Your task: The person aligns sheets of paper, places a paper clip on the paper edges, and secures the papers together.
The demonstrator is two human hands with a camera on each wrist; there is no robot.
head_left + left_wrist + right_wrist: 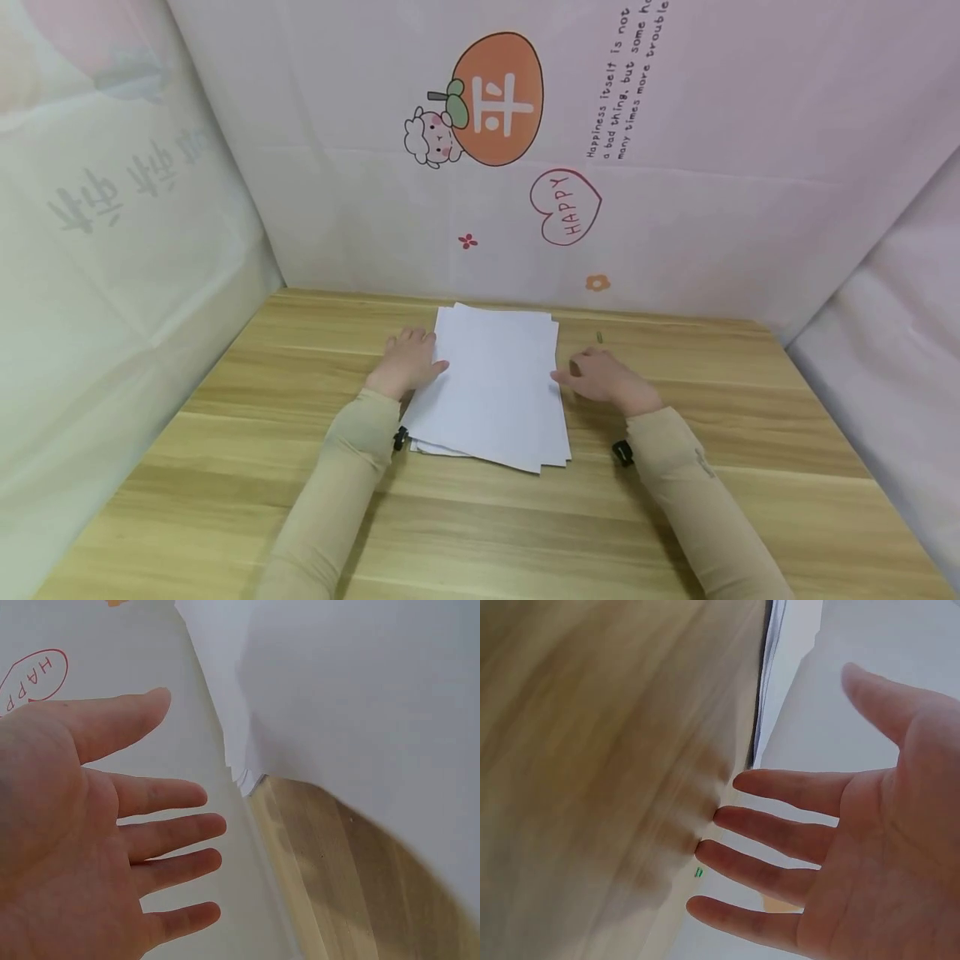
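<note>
A loose stack of white paper sheets (495, 383) lies on the table, its edges and corners uneven. At its left side is my left hand (407, 362), thumb tip over the margin in the head view. The left wrist view shows that hand's fingers (172, 838) straight and spread, holding nothing, beside the curling sheets. My right hand (603, 379) is at the stack's right edge, with a fingertip right at the paper. In the right wrist view its fingers (769, 829) stretch out over the wooden surface, and nothing is between them and the thumb.
The wooden table (480, 533) ends at a white printed cloth backdrop (337, 208), and cloth also hangs at both sides. Beyond the right hand lies a small green piece (599, 337). Small black devices (622, 452) sit under both wrists.
</note>
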